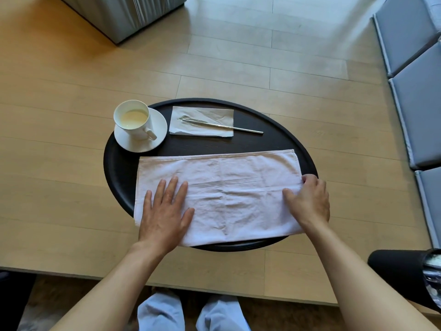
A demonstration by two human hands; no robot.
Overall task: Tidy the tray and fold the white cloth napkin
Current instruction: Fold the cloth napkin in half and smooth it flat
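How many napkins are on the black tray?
2. A big white cloth napkin lies at the near side of the tray under both hands. A small paper napkin sits at the far side under a fork.

Napkin (238,187) fronts the tray (274,130); cup (132,119) behind (left).

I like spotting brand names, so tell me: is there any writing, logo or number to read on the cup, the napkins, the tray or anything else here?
None: the cup, saucer, paper napkin, white cloth napkin and tray show no text, logo or number.
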